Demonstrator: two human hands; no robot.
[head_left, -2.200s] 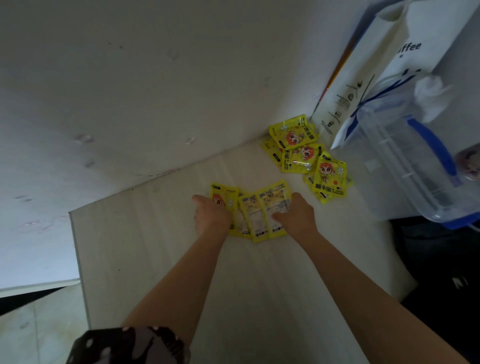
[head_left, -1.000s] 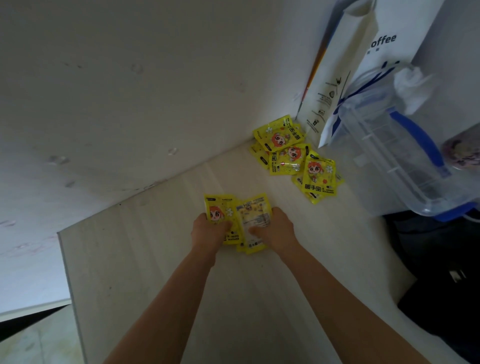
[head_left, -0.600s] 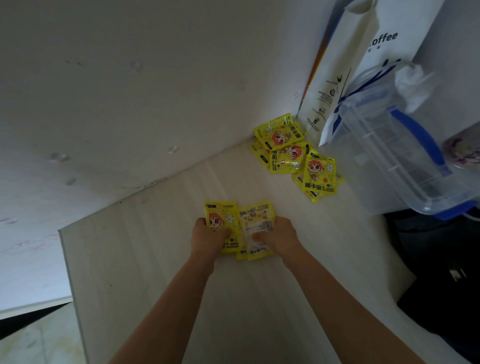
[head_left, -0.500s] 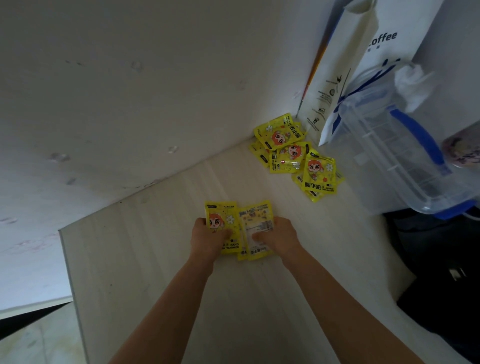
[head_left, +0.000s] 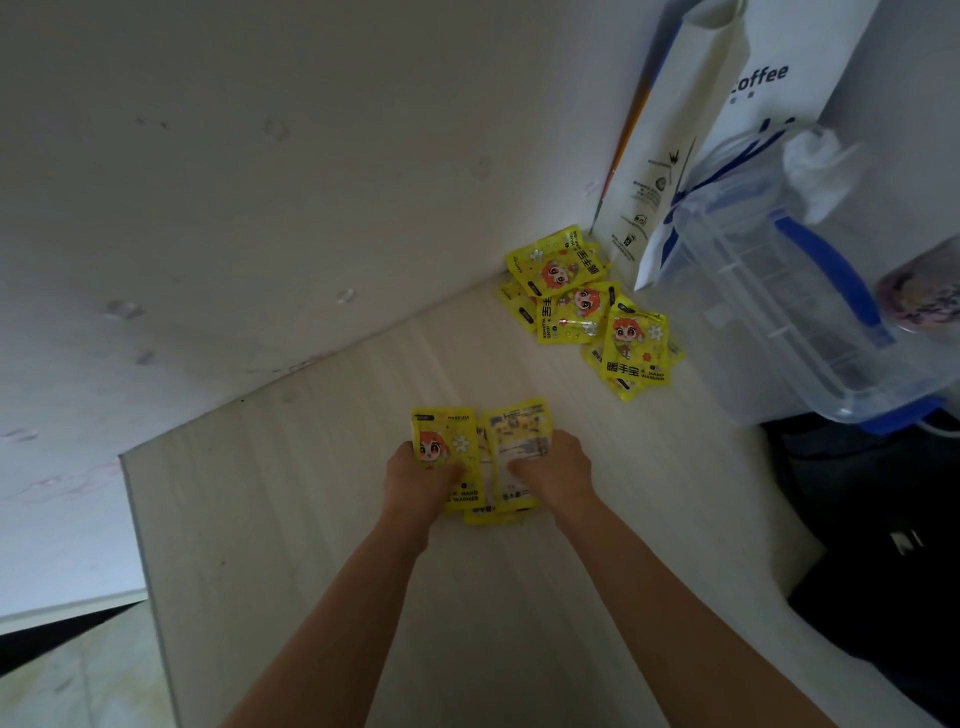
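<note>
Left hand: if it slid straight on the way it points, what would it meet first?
Past the held packets, the left hand would cross bare table, then probably reaches the loose packet pile by the wall; depth is unclear.

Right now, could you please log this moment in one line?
left hand: grips yellow packets | right hand: grips same | loose pile: by wall

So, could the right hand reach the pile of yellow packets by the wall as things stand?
Probably yes: bare table lies between the right hand and the pile, the clear container off to the side. It grips the fanned packets, though, so it would need freeing.
</note>
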